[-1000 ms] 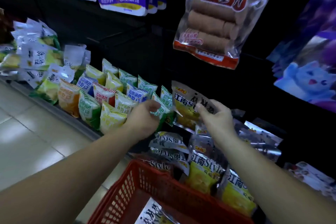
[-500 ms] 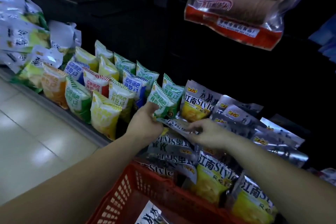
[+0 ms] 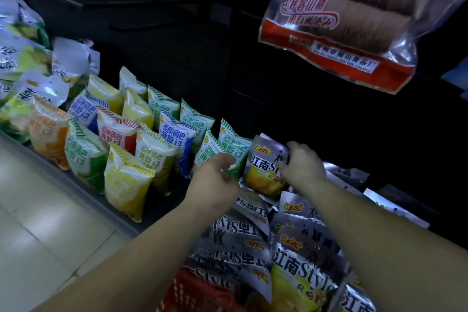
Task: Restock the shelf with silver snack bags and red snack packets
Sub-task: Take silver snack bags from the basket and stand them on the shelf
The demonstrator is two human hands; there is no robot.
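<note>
One silver snack bag [image 3: 263, 172] upright in right hand [image 3: 302, 166], left hand [image 3: 215, 180] beside.

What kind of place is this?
Probably a shop's snack aisle: striped snack packets stand in rows on a shelf, a big bag hangs above, and a red basket waits by silver snack bags.

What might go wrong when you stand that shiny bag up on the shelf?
The silver bag that the right hand grips by its top could flop forward onto the pile of silver bags below. The left hand sits close to the green packet and might knock it over.
</note>
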